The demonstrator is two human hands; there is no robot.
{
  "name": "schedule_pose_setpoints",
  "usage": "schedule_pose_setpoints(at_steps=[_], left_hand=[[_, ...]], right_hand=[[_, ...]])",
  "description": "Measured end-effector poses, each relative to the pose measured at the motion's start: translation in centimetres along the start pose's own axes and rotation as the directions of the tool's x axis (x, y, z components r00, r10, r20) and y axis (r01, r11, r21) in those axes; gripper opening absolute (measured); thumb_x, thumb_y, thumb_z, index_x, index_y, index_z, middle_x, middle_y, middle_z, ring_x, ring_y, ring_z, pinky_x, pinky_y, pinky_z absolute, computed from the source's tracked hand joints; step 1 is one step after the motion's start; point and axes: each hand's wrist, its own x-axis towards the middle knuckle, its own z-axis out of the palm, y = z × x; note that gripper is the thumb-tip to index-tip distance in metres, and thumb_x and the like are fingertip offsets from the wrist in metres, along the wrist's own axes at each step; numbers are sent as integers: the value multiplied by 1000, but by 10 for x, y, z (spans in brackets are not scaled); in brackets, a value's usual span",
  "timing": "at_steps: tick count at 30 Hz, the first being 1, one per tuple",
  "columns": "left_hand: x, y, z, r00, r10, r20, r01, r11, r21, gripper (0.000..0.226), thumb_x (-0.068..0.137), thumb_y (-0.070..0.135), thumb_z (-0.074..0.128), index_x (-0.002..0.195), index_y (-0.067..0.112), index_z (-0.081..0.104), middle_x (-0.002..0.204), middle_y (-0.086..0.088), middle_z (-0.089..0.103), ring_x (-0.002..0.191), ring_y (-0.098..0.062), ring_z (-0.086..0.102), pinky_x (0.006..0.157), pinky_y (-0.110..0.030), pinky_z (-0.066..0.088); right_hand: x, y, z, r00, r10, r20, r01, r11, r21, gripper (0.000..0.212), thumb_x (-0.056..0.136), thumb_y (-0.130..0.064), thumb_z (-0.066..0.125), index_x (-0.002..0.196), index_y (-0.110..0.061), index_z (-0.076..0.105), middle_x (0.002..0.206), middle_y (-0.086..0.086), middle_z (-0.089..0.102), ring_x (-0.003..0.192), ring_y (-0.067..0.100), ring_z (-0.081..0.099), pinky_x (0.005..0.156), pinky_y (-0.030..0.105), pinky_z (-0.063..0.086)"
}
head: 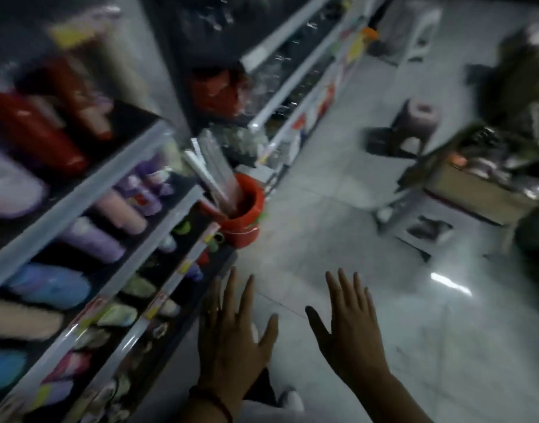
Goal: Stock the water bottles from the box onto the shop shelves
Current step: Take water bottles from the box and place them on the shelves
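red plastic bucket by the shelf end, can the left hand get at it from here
Probably yes, with a lean or a step forward. The left hand is open and holds nothing, and only bare grey floor tiles seem to lie between it and the red plastic bucket. The picture is blurred, so this is a rough judgement.

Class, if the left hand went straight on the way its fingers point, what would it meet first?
The left hand would probably reach the red bucket first; depth is unclear.
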Motion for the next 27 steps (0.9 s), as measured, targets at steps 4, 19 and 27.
schedule_pose_setpoints(at_steps=[4,19,27], left_hand=[[78,49,35,975,195,110,-194,981,-23,75,91,65,48,156,28,38,167,-1,26,155,-30,20,122,-51,26],[378,241,93,722,668,181,-666,741,-79,76,89,63,48,153,22,44,164,-5,34,152,-32,26,120,-52,29],[449,372,161,689,687,229,-688,720,-90,75,87,60,52,151,22,44,159,-7,42,147,-33,37,115,-51,37]], right_hand=[[26,47,-11,972,230,-39,-231,973,-6,77,103,-68,30,163,-20,26,172,10,25,161,37,13,130,49,15],[191,165,-105,630,756,-176,-728,654,203,81,100,-65,39,165,-20,21,175,9,15,162,34,6,131,48,16],[273,299,-141,586,795,-158,-755,606,250,73,105,-56,43,165,-19,23,175,10,15,162,35,7,131,48,18]])
